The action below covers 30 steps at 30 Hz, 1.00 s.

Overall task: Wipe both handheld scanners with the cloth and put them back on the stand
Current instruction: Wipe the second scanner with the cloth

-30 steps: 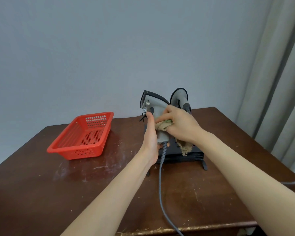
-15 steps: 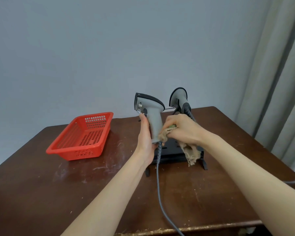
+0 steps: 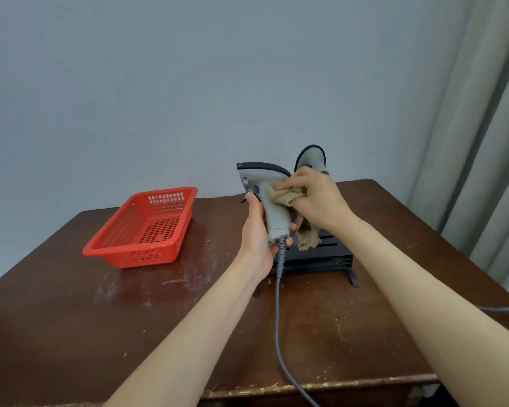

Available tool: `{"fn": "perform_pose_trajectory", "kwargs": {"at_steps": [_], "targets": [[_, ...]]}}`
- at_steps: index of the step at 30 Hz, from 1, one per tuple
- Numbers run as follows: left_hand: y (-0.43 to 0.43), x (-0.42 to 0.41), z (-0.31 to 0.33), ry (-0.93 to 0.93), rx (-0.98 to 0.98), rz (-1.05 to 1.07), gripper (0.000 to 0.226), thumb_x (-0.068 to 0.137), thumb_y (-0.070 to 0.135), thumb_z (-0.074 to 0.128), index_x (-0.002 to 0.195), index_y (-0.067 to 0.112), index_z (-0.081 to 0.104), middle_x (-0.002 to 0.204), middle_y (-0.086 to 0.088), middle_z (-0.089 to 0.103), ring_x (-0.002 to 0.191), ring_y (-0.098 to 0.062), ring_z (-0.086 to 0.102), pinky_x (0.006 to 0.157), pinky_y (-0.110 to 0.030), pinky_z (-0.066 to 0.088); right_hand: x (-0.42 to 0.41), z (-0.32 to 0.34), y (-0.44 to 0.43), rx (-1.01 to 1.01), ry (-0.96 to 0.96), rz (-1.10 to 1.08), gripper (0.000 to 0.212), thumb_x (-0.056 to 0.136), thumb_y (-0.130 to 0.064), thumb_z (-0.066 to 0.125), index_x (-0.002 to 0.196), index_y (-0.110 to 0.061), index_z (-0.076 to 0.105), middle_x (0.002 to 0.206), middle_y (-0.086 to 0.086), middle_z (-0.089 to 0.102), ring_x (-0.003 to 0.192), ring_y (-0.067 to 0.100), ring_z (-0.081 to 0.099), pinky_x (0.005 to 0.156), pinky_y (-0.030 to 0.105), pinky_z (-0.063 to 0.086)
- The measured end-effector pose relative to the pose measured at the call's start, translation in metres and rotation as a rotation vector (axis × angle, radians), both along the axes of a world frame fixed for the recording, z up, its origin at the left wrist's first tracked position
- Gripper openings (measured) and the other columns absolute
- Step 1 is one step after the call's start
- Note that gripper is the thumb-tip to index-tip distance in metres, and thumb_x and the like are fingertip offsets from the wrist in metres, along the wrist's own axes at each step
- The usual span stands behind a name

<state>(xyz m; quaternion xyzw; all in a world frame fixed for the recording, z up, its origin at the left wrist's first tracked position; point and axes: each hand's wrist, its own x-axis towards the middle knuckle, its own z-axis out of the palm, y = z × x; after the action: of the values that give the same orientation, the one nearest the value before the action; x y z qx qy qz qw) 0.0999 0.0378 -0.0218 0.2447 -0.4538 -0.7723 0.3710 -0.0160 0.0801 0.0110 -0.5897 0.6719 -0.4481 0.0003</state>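
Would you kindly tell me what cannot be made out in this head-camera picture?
1. Second scanner: the head view shows only its head; the right hand hides its handle and its seat on the stand.
2. Held scanner: the cloth and left hand cover parts of its grip.
3. Its cable: cut off by the bottom edge.

The front scanner reads light grey with a black cap, its cable grey too. The cloth is tan, a fleck of green in it. The rear scanner is grey, black-rimmed. Black stand, bright red basket dotted with slots, dark brown bench, pale scuffs.
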Motion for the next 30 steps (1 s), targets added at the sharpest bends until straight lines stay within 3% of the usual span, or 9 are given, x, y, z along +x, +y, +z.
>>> {"fn": "perform_pose_trajectory", "kwargs": {"at_steps": [3,5,11,18,22,25,30], "targets": [[-0.004,0.002,-0.003,-0.030,-0.016,0.005,0.067,0.092,0.066,0.021,0.097,0.015,0.065,0.072,-0.006,0.065,0.055,-0.018,0.055,0.039,-0.023,0.037,0.009,-0.002,0.013,0.086,0.018,0.130,0.011,0.081,-0.020,0.069,0.088,-0.024,0.076,0.084,-0.010,0.054,0.080,0.014,0.055,0.074,0.028,0.045],[-0.003,0.002,-0.005,-0.047,-0.021,-0.003,0.069,0.091,0.068,0.020,0.099,0.016,0.065,0.075,-0.006,0.064,0.056,-0.017,0.056,0.040,-0.023,0.038,0.011,-0.002,0.015,0.109,0.066,0.129,0.010,0.080,-0.026,0.069,0.087,-0.026,0.076,0.080,-0.013,0.052,0.079,0.013,0.054,0.074,0.034,0.046],[0.009,-0.002,-0.002,-0.024,-0.028,-0.042,0.066,0.092,0.066,0.020,0.098,0.017,0.064,0.072,-0.005,0.064,0.052,-0.016,0.055,0.039,-0.021,0.037,0.001,0.011,-0.006,-0.002,0.047,-0.097,0.026,0.085,-0.010,0.059,0.101,-0.027,0.073,0.097,-0.005,0.053,0.093,0.015,0.051,0.079,0.030,0.043],[-0.004,0.001,-0.002,0.000,0.034,0.016,0.070,0.089,0.071,0.023,0.103,0.014,0.062,0.077,-0.007,0.065,0.058,-0.019,0.057,0.040,-0.023,0.040,0.016,0.004,0.007,0.093,0.063,0.134,0.016,0.081,-0.018,0.062,0.088,-0.025,0.075,0.088,-0.010,0.050,0.084,0.015,0.053,0.074,0.033,0.043],[-0.010,0.005,-0.005,-0.001,0.108,0.042,0.074,0.089,0.071,0.023,0.120,0.014,0.060,0.081,-0.007,0.067,0.059,-0.018,0.059,0.042,-0.024,0.041,0.016,-0.007,0.011,0.129,0.068,0.215,0.028,0.077,-0.003,0.063,0.084,-0.026,0.076,0.080,-0.014,0.048,0.077,0.009,0.050,0.073,0.030,0.043],[-0.007,0.006,-0.003,0.072,0.202,-0.024,0.074,0.089,0.071,0.024,0.117,0.011,0.058,0.081,-0.008,0.061,0.054,-0.016,0.055,0.035,-0.019,0.039,0.010,-0.004,0.003,0.062,-0.045,0.120,0.019,0.083,-0.011,0.066,0.089,-0.026,0.075,0.084,-0.013,0.052,0.080,0.010,0.054,0.076,0.028,0.046],[-0.002,0.001,0.000,0.108,0.320,-0.030,0.054,0.095,0.057,0.035,0.099,0.009,0.060,0.063,-0.007,0.058,0.040,-0.012,0.051,0.030,-0.015,0.037,0.011,0.005,0.002,0.009,-0.168,0.093,0.012,0.083,-0.020,0.071,0.092,-0.026,0.075,0.091,-0.010,0.057,0.085,0.003,0.055,0.072,0.007,0.040]]}}
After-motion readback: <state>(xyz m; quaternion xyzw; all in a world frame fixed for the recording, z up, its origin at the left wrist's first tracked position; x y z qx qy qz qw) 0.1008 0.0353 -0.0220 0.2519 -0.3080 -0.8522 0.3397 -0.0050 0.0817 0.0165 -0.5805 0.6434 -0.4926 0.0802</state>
